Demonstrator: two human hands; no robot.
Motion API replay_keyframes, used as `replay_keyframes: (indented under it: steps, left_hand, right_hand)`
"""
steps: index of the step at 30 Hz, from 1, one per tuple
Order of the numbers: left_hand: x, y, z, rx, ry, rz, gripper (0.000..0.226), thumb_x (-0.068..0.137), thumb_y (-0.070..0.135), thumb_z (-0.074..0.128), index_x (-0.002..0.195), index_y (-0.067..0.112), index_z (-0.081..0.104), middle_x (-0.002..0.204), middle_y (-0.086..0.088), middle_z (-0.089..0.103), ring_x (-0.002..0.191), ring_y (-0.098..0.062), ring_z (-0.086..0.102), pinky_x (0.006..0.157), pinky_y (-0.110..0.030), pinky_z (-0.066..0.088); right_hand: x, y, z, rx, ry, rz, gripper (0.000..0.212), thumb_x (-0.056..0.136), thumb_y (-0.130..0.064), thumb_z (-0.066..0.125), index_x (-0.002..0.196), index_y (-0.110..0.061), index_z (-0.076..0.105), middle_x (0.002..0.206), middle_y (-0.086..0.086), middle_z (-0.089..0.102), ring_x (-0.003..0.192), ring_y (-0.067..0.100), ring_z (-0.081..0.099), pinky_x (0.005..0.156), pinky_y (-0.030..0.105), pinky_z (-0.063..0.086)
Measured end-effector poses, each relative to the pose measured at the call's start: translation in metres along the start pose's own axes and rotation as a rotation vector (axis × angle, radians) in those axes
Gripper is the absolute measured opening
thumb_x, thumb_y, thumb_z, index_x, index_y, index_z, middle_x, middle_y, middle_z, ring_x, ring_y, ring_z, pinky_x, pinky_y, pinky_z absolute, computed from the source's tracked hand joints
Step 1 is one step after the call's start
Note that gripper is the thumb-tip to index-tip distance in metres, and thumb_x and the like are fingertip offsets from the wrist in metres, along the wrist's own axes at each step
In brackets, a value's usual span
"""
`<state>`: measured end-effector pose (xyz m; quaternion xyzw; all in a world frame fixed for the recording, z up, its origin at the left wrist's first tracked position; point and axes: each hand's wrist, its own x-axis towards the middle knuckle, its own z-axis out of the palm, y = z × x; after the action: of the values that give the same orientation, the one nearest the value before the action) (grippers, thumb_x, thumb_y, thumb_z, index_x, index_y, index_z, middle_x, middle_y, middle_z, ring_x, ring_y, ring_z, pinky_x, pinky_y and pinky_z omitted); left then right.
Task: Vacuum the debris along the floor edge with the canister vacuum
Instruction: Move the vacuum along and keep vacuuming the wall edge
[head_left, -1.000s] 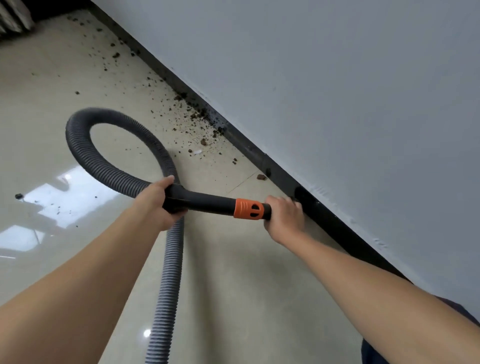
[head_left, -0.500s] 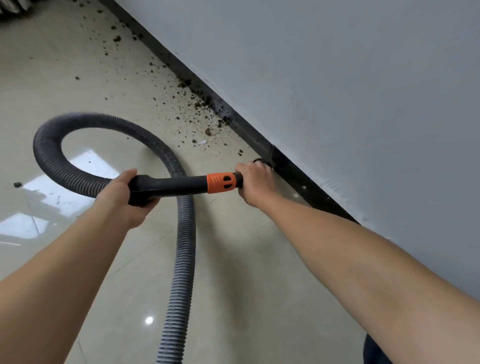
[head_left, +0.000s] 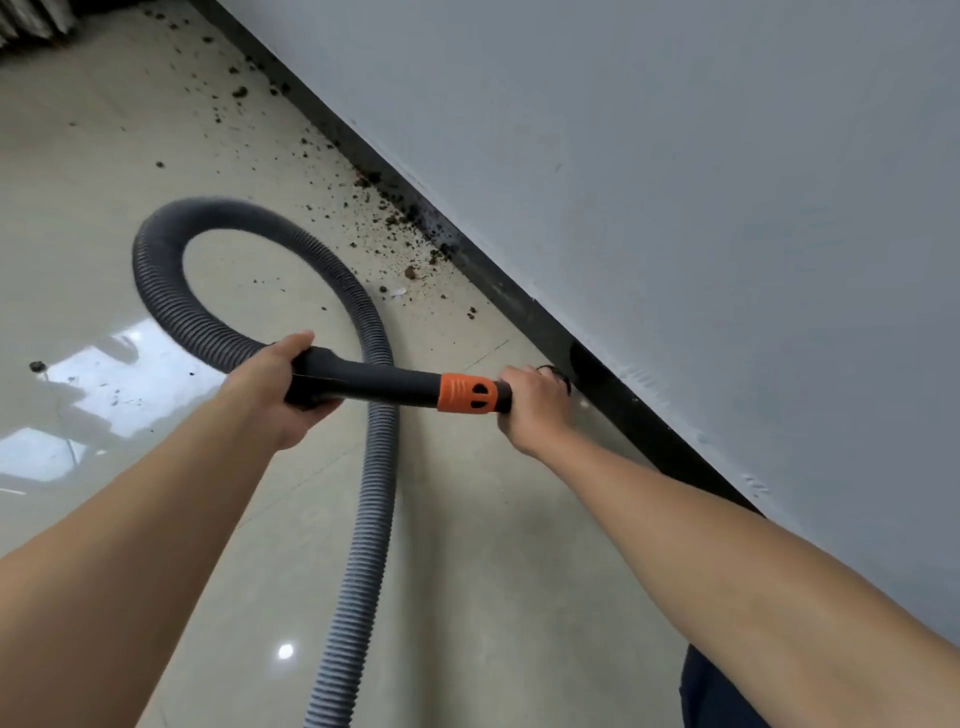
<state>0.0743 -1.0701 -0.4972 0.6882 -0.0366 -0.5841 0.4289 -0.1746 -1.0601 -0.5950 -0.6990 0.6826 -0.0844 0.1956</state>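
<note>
By baseboard (head_left: 639, 421), hands (head_left: 270, 395) (head_left: 535, 410) around wand (head_left: 384, 382)

Pale grey wall (head_left: 675, 182) w/ black skirting strip (head_left: 519, 306) shuts off the right. Ribbed grey hose (head_left: 158, 280) loops over glossy beige tile floor (head_left: 493, 571), passing under black plastic wand with orange collar (head_left: 374, 382). Open floor btwn hose & skirting, strewn w/ dark crumbs (head_left: 395, 221).

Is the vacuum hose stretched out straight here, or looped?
Looped. The grey ribbed hose curls round in a full ring, then crosses under the black wand and runs down out of frame.
</note>
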Motion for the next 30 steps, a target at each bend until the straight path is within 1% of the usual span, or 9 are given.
replay_keyframes:
  steps: [3, 6, 8, 11, 15, 17, 21, 25, 30]
  left_hand:
    - [0.008, 0.004, -0.03, -0.001, 0.097, 0.004, 0.043, 0.081, 0.025, 0.075, 0.118, 0.013, 0.056, 0.115, -0.005, 0.065, 0.095, -0.021, 0.064, 0.057, -0.04, 0.052]
    - [0.017, 0.011, -0.056, 0.001, 0.173, 0.045, 0.065, 0.067, 0.025, 0.082, 0.125, 0.013, 0.056, 0.117, -0.006, 0.067, 0.093, -0.023, 0.067, 0.054, -0.038, 0.053]
    - [0.02, 0.02, -0.059, -0.016, 0.169, 0.094, 0.071, 0.059, 0.024, 0.083, 0.124, 0.013, 0.055, 0.111, -0.01, 0.069, 0.083, -0.026, 0.072, 0.054, -0.038, 0.056]
    - [-0.009, 0.033, -0.036, -0.057, 0.14, 0.16, 0.06, 0.067, 0.02, 0.08, 0.12, 0.009, 0.053, 0.098, -0.013, 0.069, 0.066, -0.026, 0.072, 0.058, -0.037, 0.059]
    - [-0.063, 0.031, -0.016, -0.039, 0.087, 0.176, 0.041, 0.08, 0.027, 0.075, 0.11, 0.011, 0.052, 0.094, -0.009, 0.067, 0.081, -0.027, 0.071, 0.07, -0.039, 0.06]
    - [-0.094, 0.035, -0.02, -0.038, 0.077, 0.154, 0.041, 0.087, 0.042, 0.066, 0.113, 0.014, 0.052, 0.098, -0.007, 0.068, 0.087, -0.025, 0.07, 0.073, -0.041, 0.059]
    - [-0.157, 0.045, -0.051, -0.028, 0.137, 0.048, 0.051, 0.096, 0.059, 0.039, 0.115, 0.013, 0.051, 0.094, -0.013, 0.067, 0.081, -0.027, 0.069, 0.068, -0.039, 0.058]
    - [-0.236, 0.043, -0.098, 0.086, 0.258, -0.011, 0.044, 0.1, 0.046, 0.038, 0.11, 0.006, 0.054, 0.085, -0.016, 0.064, 0.074, -0.029, 0.066, 0.064, -0.037, 0.055]
    - [-0.35, 0.045, -0.152, 0.203, 0.313, 0.023, 0.026, 0.1, 0.027, 0.047, 0.101, 0.003, 0.057, 0.073, -0.014, 0.058, 0.062, -0.024, 0.058, 0.058, -0.032, 0.047]
  right_hand:
    - [-0.021, -0.023, 0.013, 0.009, -0.066, -0.086, 0.014, 0.081, -0.016, 0.059, 0.094, -0.018, 0.056, 0.095, 0.006, 0.063, 0.092, 0.031, 0.057, 0.072, 0.034, 0.035]
    - [-0.061, -0.042, 0.03, 0.031, -0.161, -0.13, 0.015, 0.083, -0.018, 0.06, 0.097, -0.018, 0.053, 0.097, 0.007, 0.064, 0.091, 0.032, 0.06, 0.068, 0.034, 0.035]
    - [-0.077, -0.053, 0.032, 0.09, -0.185, -0.12, 0.015, 0.083, -0.019, 0.059, 0.096, -0.018, 0.051, 0.098, 0.007, 0.064, 0.09, 0.033, 0.06, 0.067, 0.036, 0.038]
    - [-0.087, -0.071, 0.011, 0.182, -0.16, -0.062, 0.014, 0.083, -0.025, 0.059, 0.091, -0.022, 0.048, 0.09, 0.004, 0.065, 0.083, 0.032, 0.06, 0.062, 0.035, 0.037]
    - [-0.112, -0.088, -0.04, 0.262, -0.228, 0.005, 0.02, 0.08, -0.029, 0.064, 0.082, -0.026, 0.044, 0.068, -0.003, 0.058, 0.067, 0.027, 0.057, 0.055, 0.032, 0.036]
    - [-0.129, -0.097, -0.067, 0.298, -0.248, 0.039, 0.02, 0.079, -0.027, 0.064, 0.078, -0.028, 0.043, 0.063, -0.006, 0.055, 0.06, 0.02, 0.054, 0.053, 0.03, 0.036]
    - [-0.165, -0.128, -0.132, 0.29, -0.232, 0.033, 0.02, 0.08, -0.033, 0.065, 0.08, -0.03, 0.046, 0.062, -0.009, 0.054, 0.057, 0.012, 0.051, 0.052, 0.027, 0.035]
    - [-0.204, -0.174, -0.212, 0.32, -0.247, 0.024, 0.024, 0.079, -0.03, 0.066, 0.074, -0.03, 0.043, 0.06, -0.009, 0.053, 0.054, 0.006, 0.05, 0.049, 0.019, 0.029]
    - [-0.259, -0.232, -0.299, 0.481, -0.272, 0.091, 0.02, 0.071, -0.025, 0.063, 0.066, -0.026, 0.044, 0.057, -0.006, 0.051, 0.053, 0.015, 0.047, 0.053, 0.035, 0.044]
